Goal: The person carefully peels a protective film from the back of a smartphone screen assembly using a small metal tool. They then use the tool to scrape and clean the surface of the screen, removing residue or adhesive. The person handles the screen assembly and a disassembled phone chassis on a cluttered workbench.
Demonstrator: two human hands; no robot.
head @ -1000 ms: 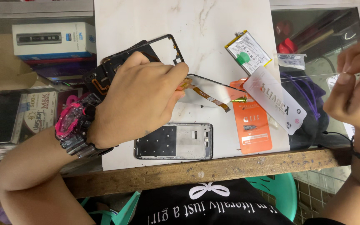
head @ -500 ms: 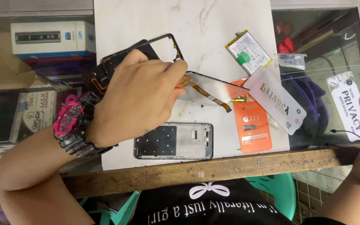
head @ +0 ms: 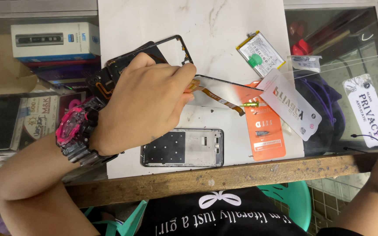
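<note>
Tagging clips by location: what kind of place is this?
Most likely a phone repair counter. The left hand holds a screen panel with its flex cable over a white mat; a bare phone frame and a loose battery lie nearby, on a glass display case.

White box pkg [head: 54,40], blue trim, upper left, atop dark boxes. Orange card pkg [head: 265,131], rect., on white slab right of centre. White sleeve pkg [head: 290,104] overlaps its top, tilted. White label [head: 366,109], far right under glass. Phone screen panel [head: 224,90], centre, at fingertips.
</note>
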